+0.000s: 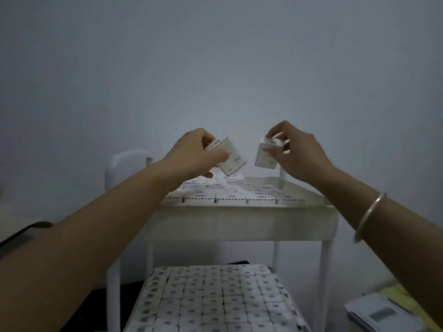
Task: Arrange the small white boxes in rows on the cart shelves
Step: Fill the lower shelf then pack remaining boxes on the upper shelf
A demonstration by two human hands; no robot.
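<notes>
White box (230, 156) held in left hand (191, 155) fingers, second box (265, 157) in right hand (300, 155), above top shelf (247, 221).

- Above the cart (326, 279): left box (232, 160) in the left hand (191, 156), right box (264, 158) in the right hand (300, 158), apart.
- On the cart's top shelf (249, 221): upper rows of boxes (230, 193).
- Beneath that shelf: lower rows (215, 300).

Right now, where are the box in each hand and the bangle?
Left box (233, 159), head view, on its printed front face.
Right box (264, 162), head view, on its lower front face.
Bangle (367, 216), head view, on the middle of its band.
</notes>
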